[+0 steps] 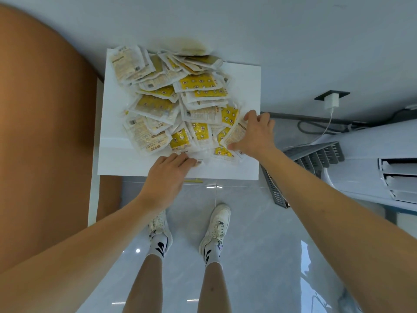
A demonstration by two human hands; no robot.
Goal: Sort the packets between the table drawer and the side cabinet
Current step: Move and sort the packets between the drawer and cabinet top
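A heap of yellow and white packets covers most of the white cabinet top. My left hand lies flat at the heap's near edge, fingertips on a clear-edged packet. My right hand rests on the heap's right side, thumb and fingers spread around a beige packet. I cannot tell whether either hand has a real grip. No open drawer is in view.
A brown rounded surface fills the left side. A gold handle shows under the cabinet's front edge. To the right are a grey slotted rack, a white appliance and a charger with cable. Glossy tiled floor lies below.
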